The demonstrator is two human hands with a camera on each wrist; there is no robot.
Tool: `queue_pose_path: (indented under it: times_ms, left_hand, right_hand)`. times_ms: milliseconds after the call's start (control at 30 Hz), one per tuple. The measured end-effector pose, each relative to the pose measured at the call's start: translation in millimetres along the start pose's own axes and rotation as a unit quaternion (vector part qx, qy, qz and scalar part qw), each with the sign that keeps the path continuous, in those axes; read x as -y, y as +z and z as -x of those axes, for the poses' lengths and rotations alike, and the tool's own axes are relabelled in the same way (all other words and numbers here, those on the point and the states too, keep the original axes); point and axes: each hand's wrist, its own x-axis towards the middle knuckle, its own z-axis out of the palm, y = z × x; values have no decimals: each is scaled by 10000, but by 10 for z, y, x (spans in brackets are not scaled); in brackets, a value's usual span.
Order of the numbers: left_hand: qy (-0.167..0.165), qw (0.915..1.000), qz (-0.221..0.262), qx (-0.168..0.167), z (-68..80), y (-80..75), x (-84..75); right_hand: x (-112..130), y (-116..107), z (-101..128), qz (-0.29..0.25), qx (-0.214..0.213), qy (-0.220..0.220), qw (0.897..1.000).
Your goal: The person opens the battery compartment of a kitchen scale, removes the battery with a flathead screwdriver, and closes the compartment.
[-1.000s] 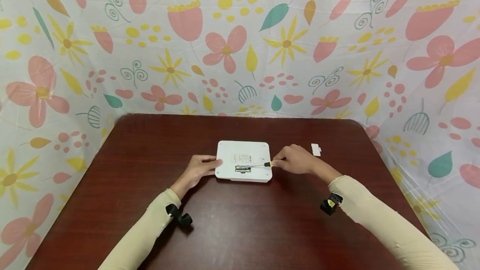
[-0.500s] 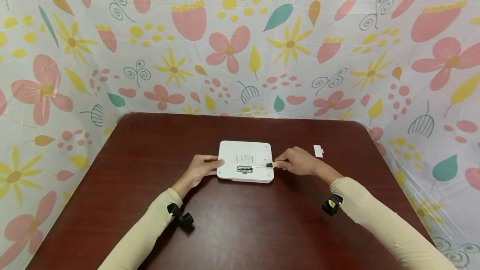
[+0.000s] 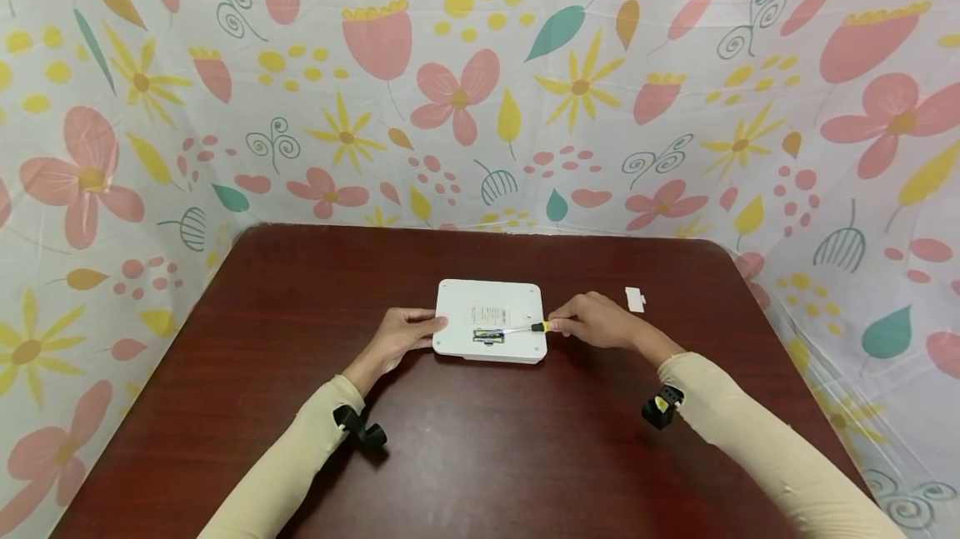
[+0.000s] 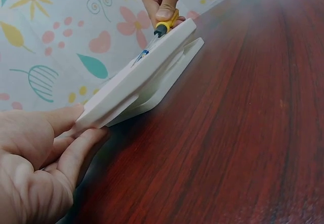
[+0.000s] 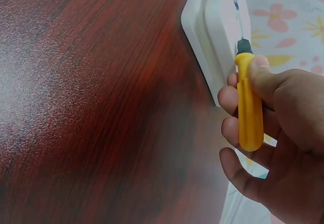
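Observation:
A white flat device [image 3: 457, 301], its underside with a printed label facing up, lies on the table. In its uncovered battery compartment sit batteries [image 3: 489, 336]. My left hand [image 3: 396, 339] grips the device's left edge, thumb on top and fingers beneath, as the left wrist view shows. My right hand [image 3: 596, 321] holds a screwdriver [image 5: 250, 112] by its yellow handle, thumb against the fingers. The screwdriver's metal shaft points left across the device, its tip at the batteries; exact contact is too small to tell.
A small white battery cover [image 3: 635, 299] lies on the table to the right, beyond my right hand. The dark red-brown wooden table [image 3: 480, 456] ends at a flower-patterned curtain [image 3: 450, 147] behind and at both sides.
The camera view shifts slightly. Both hands keep their holds on the device and the screwdriver, and the screwdriver's tip stays at the batteries.

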Motion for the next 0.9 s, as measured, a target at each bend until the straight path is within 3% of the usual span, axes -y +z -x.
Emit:
queue_pose_path:
  times_ms: [233, 500, 900]
  left_hand:
    - [-29, 10000, 8, 1, -6, -8, 22]
    - [6, 10000, 25, 22, -5, -3, 4]
    - [59, 10000, -32, 72, 5, -29, 11]
  right_hand:
    - [6, -39, 25, -53, 63, -12, 10000]
    - [183, -277, 111, -140, -147, 202, 9996]
    - [589, -385, 34, 658, 53, -115, 9978]
